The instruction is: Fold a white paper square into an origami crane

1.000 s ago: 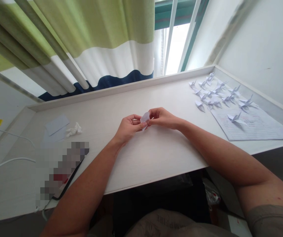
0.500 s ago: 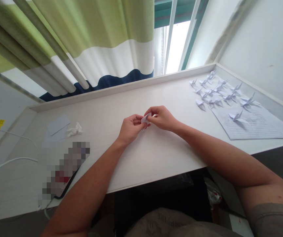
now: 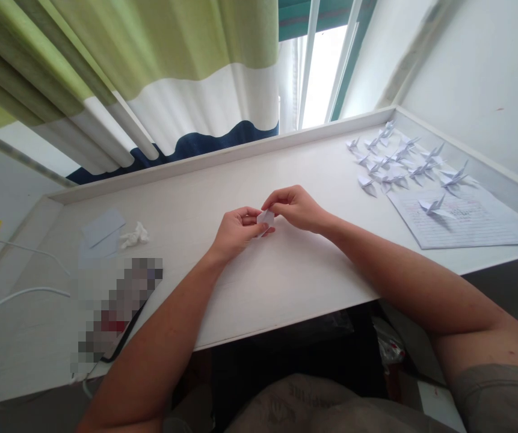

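Between my hands, above the middle of the white desk (image 3: 259, 300), is a small folded piece of white paper (image 3: 265, 220). My left hand (image 3: 239, 231) pinches its lower part, thumb in front and fingers behind. At the paper's upper edge, the thumb and index finger of my right hand (image 3: 292, 207) close on the tip. The back of the paper is hidden by my fingers. Off to the right stand several folded paper cranes (image 3: 394, 162), and one more crane (image 3: 435, 207) rests on a lined, written sheet (image 3: 466, 231).
On the left lie some white paper squares (image 3: 101, 228), a crumpled tissue (image 3: 135, 236) and a phone (image 3: 123, 313) with its screen blurred out. White cables (image 3: 19, 294) run across the left side. A low rim (image 3: 222, 156) borders the desk's back, with a curtain (image 3: 204, 90) behind it.
My right fingers have shifted from the paper's face up to its top tip, so more of the paper shows. The left hand keeps its pinch. The view has tilted slightly.
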Available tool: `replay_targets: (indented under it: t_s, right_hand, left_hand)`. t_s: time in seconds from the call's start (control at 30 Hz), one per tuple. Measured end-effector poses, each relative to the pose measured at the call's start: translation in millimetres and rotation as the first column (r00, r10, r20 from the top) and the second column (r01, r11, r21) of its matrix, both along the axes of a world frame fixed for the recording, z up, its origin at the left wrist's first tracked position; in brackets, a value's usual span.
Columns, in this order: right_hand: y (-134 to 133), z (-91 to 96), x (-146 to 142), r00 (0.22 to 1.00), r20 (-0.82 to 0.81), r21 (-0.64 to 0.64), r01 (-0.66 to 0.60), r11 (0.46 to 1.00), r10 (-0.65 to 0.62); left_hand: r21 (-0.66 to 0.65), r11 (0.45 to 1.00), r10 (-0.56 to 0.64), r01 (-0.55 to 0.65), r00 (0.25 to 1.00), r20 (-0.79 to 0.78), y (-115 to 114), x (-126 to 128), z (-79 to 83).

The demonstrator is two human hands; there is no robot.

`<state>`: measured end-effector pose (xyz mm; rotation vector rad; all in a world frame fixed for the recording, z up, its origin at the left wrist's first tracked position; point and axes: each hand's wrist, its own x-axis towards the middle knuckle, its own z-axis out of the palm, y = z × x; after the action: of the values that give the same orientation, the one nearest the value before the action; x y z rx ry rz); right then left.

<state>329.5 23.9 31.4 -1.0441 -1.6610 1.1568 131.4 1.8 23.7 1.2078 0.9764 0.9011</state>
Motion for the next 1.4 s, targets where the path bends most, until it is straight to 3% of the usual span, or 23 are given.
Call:
replay_targets:
  t_s: [0.23, 0.43, 0.63, 0.8, 1.1, 1.2, 1.4]
  right_hand:
    - [3.4, -1.1, -0.6, 0.996, -0.039, -0.101, 0.080, 0.992, -0.084]
    - [-4.8, 2.1, -5.1, 0.989, 0.120, -0.086, 0.093, 0.992, -0.082]
    - [0.3, 2.5, 6.2, 0.997, 0.048, -0.124, -0.052, 0.991, 0.058]
    - [1.6, -1.6, 5.0, 0.999, -0.001, -0.172, -0.033, 0.985, 0.033]
    - [0.9, -5.1, -0.3, 0.997, 0.068, -0.045, 0.027, 0.999, -0.024]
    - [1.6, -7.2, -1.5, 0.998, 0.016, -0.020, 0.057, 0.998, -0.056]
    - [1.4, -9.7, -4.7, 0.981, -0.190, -0.126, 0.008, 0.992, -0.032]
  left_hand:
    - [0.002, 0.999, 0.049, -0.049, 0.998, -0.044, 1.6, 0.8, -3.6]
    - [0.102, 0.992, 0.087, -0.081, 0.995, -0.057, -1.4, 7.4, -4.3]
    - [0.005, 0.999, 0.037, -0.037, 0.999, -0.017, -3.6, 5.8, -1.1]
    - [-0.064, 0.998, 0.015, -0.016, 1.000, -0.019, -3.0, 3.4, -1.0]
    - [-0.053, 0.998, 0.019, -0.019, 1.000, -0.011, -1.0, 2.7, 0.0]
    - [-0.047, 0.999, 0.011, -0.009, 0.999, 0.049, 0.5, 4.6, -0.6]
    - [-0.005, 0.995, 0.102, -0.103, 0.989, 0.102, 4.1, 6.5, -6.1]
